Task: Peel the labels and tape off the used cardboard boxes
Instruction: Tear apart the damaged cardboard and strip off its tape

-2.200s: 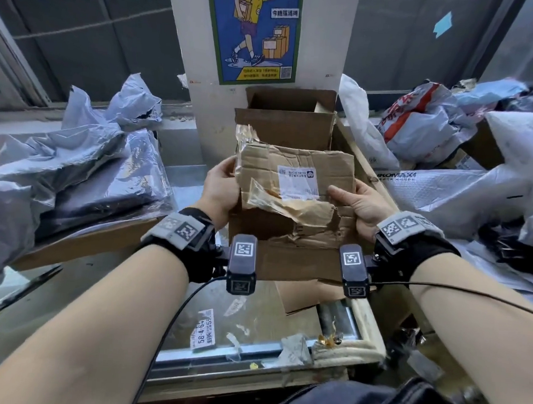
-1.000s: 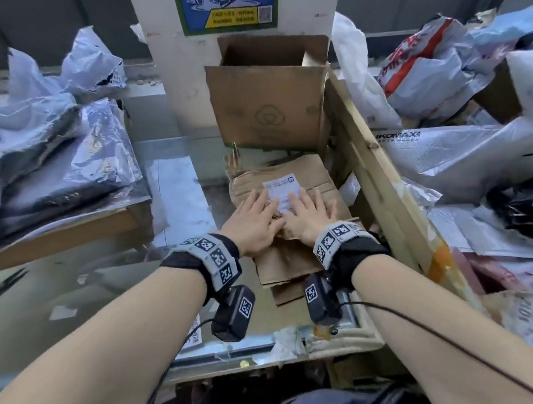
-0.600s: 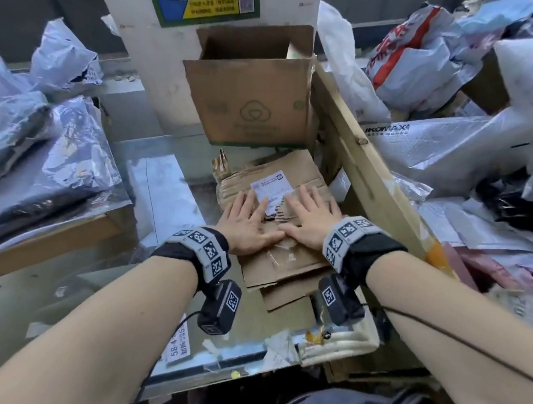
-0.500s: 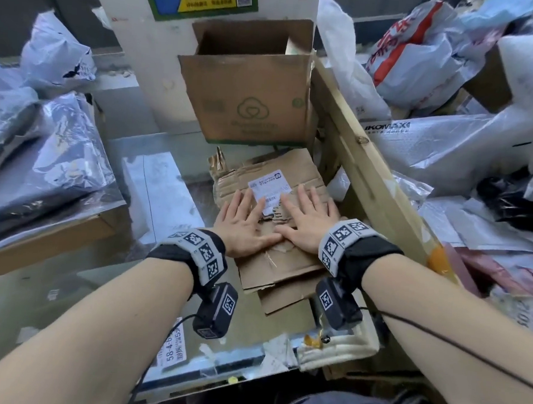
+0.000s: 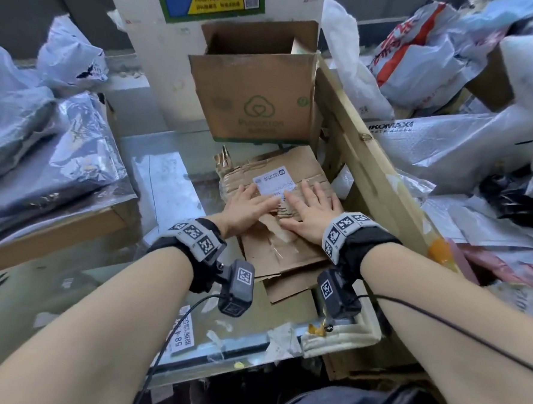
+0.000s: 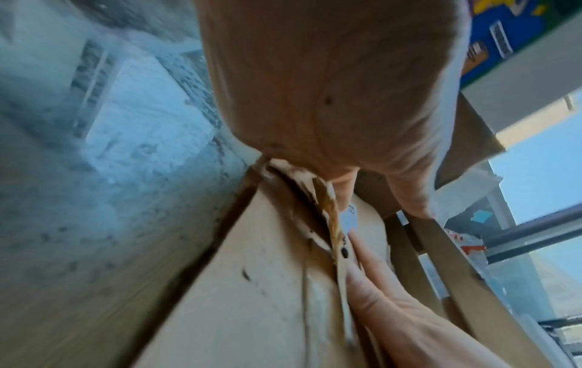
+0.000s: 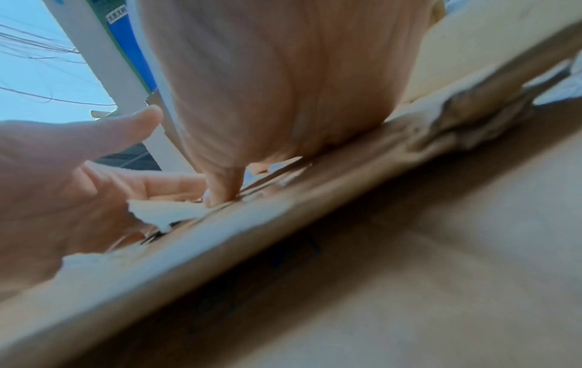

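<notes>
Both hands (image 5: pixel 277 212) flat on flattened box (image 5: pixel 287 253)

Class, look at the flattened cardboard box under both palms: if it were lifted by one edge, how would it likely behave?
The flattened cardboard box looks creased and torn near the white label, so it would probably sag and fold rather than stay stiff. It is thin and empty, so likely light. Since the left hand and right hand press it flat, it may spring back up when released.

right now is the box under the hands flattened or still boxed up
Flattened. The cardboard box lies crushed flat on the table, both hands pressing it with straight fingers; its white label is still stuck on.
</notes>
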The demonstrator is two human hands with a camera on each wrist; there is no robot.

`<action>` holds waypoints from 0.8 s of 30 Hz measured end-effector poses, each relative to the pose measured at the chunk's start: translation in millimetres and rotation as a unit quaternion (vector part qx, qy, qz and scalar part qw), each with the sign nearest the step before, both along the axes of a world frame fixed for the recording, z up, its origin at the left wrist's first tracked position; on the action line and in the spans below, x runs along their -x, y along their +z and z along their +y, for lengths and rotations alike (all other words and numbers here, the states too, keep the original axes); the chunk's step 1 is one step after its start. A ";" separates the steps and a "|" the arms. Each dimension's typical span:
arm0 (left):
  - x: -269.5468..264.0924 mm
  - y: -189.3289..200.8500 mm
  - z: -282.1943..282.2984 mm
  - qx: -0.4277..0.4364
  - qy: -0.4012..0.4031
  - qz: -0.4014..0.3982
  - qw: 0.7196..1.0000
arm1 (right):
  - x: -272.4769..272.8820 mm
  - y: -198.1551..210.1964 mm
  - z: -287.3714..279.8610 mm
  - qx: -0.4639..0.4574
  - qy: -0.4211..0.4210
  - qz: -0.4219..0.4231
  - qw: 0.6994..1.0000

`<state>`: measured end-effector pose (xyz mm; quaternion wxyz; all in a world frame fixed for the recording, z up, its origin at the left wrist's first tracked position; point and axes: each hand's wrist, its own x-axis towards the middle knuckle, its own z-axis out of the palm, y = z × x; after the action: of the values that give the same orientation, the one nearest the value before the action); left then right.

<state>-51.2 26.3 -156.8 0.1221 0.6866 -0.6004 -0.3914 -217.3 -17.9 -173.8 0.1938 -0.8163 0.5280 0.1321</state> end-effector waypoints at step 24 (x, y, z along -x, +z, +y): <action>-23.2 8.9 21.6 0.240 0.037 -0.097 0.965 | 0.6 46.7 -2.6 0.024 -0.038 -0.052 0.998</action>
<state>-28.0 47.8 -147.9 0.2391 0.6934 -0.6600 -0.1625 -217.9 -20.5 -127.1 0.2060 -0.8060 0.5506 0.0694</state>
